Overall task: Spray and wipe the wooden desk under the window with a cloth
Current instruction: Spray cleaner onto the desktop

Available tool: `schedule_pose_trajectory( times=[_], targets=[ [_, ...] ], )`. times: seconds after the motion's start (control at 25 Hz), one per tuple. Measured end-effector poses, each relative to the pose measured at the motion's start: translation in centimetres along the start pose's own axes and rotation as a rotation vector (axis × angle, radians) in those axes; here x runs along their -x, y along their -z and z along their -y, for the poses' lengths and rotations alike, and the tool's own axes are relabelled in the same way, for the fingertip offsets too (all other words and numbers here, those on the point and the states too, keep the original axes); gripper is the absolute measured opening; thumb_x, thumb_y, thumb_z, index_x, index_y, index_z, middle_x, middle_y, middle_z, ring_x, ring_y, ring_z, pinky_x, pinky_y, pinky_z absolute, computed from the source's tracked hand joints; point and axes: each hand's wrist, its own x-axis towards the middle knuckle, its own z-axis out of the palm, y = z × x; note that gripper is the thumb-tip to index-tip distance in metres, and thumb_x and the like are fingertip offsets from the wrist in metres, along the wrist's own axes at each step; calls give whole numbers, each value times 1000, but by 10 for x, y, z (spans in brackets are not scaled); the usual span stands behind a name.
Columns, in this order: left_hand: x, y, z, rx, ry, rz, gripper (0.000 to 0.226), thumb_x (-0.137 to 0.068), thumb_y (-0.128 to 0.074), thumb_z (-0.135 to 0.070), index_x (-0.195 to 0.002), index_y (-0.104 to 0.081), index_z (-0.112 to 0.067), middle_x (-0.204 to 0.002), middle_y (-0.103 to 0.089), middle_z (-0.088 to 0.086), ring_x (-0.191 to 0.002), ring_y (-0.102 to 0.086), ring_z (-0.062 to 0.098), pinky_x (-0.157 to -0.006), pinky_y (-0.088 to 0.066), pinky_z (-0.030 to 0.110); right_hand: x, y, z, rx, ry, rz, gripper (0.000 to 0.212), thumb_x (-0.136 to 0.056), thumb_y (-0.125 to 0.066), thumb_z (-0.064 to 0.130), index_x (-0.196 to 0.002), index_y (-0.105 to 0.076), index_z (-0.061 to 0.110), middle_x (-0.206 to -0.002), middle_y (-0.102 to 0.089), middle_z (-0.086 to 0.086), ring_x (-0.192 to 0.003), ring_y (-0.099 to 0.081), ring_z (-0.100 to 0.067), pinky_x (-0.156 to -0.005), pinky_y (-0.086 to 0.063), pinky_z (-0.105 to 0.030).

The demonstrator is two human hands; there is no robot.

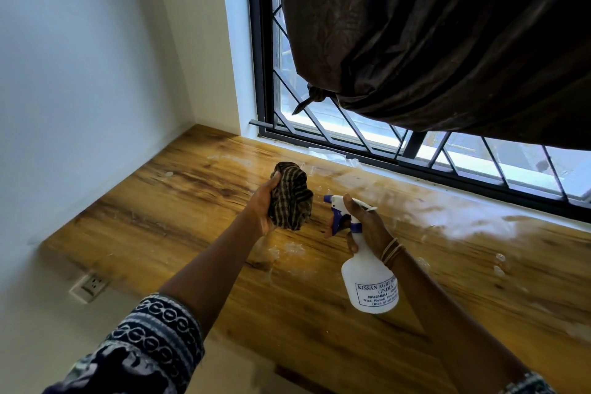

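Note:
The wooden desk (179, 201) runs under the window, with whitish smears and wet patches across its top. My left hand (263, 205) grips a bunched dark checked cloth (292, 193) held above the desk's middle. My right hand (364, 222) holds a white spray bottle (367, 281) by its neck, fingers at the blue trigger. Its white and blue nozzle points left toward the cloth. Both hands hover over the desk, a short gap between them.
A black barred window (351, 134) lines the desk's far edge. A dark brown curtain (447, 41), tied in a knot, hangs over the desk's right part. White walls close the left corner. A wall socket (91, 286) sits below the desk's left end.

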Motion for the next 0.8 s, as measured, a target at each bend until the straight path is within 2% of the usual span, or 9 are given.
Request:
schedule_pose_trajectory(
  times=[0.12,0.24,0.32,0.48,0.56,0.68,0.8],
  targets=[
    [1,-2,-1,3,-2,2,51,-93,-48,-50,-120,-59,-8,-107,-70,19,-97,-67,34,-87,-52,45,-2,2,-1,-17,1,-6,106,-55,-64,84,-128,-52,8,-75,-68,-18,-42,-61,-14,-32,-40,-19],
    [2,-3,-2,9,-4,7,52,-94,-46,-50,-122,-59,-7,-110,-68,19,-100,-66,34,-92,-50,46,-4,3,-6,4,-28,-58,90,-55,-63,86,-113,-62,17,-63,-64,-10,-44,-52,-25,-32,-37,-19],
    [2,-3,-3,10,-1,3,53,-94,-47,-50,-123,-59,-7,-112,-67,20,-101,-65,34,-94,-50,46,-4,4,-8,-3,-45,-73,80,-54,-65,85,-104,-64,22,-62,-62,-9,-45,-49,-23,-33,-36,-19],
    [2,-2,-3,5,0,6,53,-94,-46,-50,-123,-59,-7,-115,-66,20,-104,-64,35,-95,-49,47,-3,3,-4,4,-8,2,85,-60,-61,84,-118,-61,22,-74,-65,-18,-41,-57,-12,-34,-40,-19],
    [2,-2,-2,-2,-6,6,52,-94,-46,-50,-121,-59,-8,-112,-67,19,-102,-65,34,-94,-50,47,-4,2,-7,24,-8,5,89,-60,-59,85,-121,-58,21,-79,-68,-22,-39,-56,-13,-34,-41,-20],
    [5,-3,-1,-5,-4,14,54,-94,-45,-51,-123,-58,-7,-116,-66,20,-103,-64,34,-93,-50,46,-5,3,-12,51,-6,-32,99,-60,-58,86,-126,-58,13,-74,-67,-19,-36,-52,-15,-34,-39,-20],
    [7,-2,0,-7,4,20,57,-94,-45,-51,-127,-56,-6,-120,-63,21,-104,-64,35,-93,-50,46,-2,1,-10,-5,-12,-16,77,-63,-59,83,-114,-68,27,-66,-60,-13,-40,-50,-15,-33,-36,-18]
  ],
)
